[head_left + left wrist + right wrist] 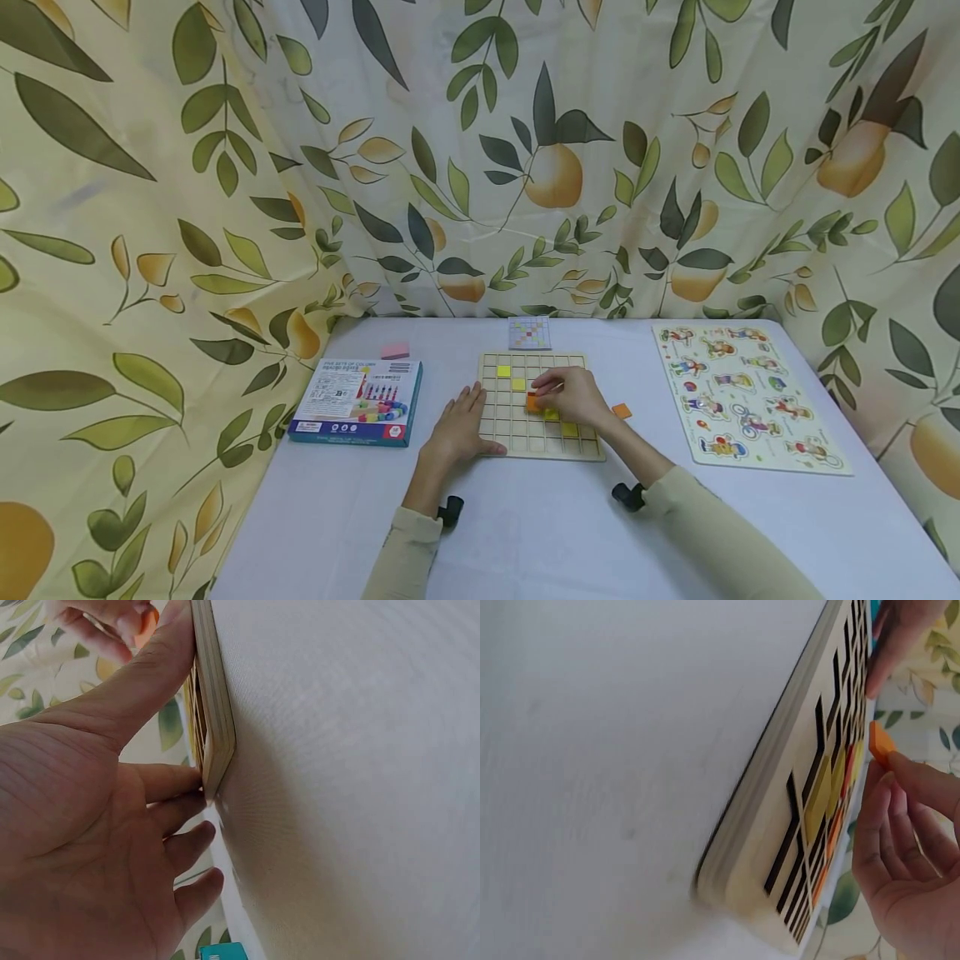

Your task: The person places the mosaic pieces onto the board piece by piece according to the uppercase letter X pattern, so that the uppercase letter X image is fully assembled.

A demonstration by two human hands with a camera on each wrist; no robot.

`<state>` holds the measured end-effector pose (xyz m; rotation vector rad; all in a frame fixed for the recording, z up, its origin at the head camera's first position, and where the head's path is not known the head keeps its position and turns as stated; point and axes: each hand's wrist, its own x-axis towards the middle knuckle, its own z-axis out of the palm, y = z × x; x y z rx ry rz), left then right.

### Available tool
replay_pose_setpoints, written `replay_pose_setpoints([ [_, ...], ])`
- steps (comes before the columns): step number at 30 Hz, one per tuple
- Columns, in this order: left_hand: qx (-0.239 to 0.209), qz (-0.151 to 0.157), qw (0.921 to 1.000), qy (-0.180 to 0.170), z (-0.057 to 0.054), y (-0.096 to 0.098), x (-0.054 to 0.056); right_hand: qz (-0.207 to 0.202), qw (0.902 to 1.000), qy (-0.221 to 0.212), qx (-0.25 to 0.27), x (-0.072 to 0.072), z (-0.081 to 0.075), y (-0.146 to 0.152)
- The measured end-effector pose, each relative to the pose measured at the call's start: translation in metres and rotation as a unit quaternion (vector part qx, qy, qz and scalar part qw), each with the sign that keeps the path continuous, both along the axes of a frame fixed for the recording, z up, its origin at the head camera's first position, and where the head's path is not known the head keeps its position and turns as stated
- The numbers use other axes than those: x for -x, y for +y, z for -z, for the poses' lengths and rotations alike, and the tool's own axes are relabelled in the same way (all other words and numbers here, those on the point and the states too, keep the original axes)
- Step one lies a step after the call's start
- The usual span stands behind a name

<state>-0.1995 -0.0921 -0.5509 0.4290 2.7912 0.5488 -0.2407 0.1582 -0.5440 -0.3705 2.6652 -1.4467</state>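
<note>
A wooden grid board (502, 433) lies on the white table in front of me. My right hand (573, 397) is over its right half, pinching an orange tile (881, 742) between thumb and fingertips, close above the grid in the right wrist view. Yellow tiles (503, 372) sit in a diagonal line of cells, and orange and red tiles show in the grid near that hand, partly hidden by it. My left hand (459, 425) rests at the board's left edge, fingers extended, thumb along the near corner. Another orange tile (622, 411) lies right of the board.
A printed card with a coloured grid (529, 332) lies behind the board. To the left are a blue-edged box (356, 404) and a small pink block (395, 350). A large board with cartoon figures (750, 392) lies at the right. A patterned curtain (465, 208) hangs behind the table.
</note>
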Motion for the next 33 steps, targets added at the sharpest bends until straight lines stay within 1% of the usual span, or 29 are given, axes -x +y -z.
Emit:
replay_pose_setpoints([
  [3,-0.006,0.001,1.0,0.002,0.0,0.0,-0.001,-0.005,0.9999,-0.007,0.01,0.0,0.002,-0.007],
  [8,-0.01,0.004,0.9999,0.004,-0.003,-0.001,-0.002,-0.007,0.9999,-0.015,0.003,-0.002,0.002,-0.017],
  [17,-0.007,0.004,0.9999,0.007,-0.002,-0.001,-0.001,-0.014,0.9998,0.007,-0.014,0.0,0.008,-0.025],
  [24,0.002,0.0,1.0,0.003,-0.001,0.0,0.0,-0.023,0.9987,0.018,-0.042,-0.001,0.007,-0.028],
  [28,0.006,0.0,1.0,0.006,0.001,0.0,0.001,-0.036,0.9975,0.029,-0.052,-0.002,0.007,-0.029],
  [33,0.006,0.001,1.0,0.005,0.002,0.0,0.001,-0.043,0.9969,0.034,-0.057,-0.006,0.006,-0.025],
])
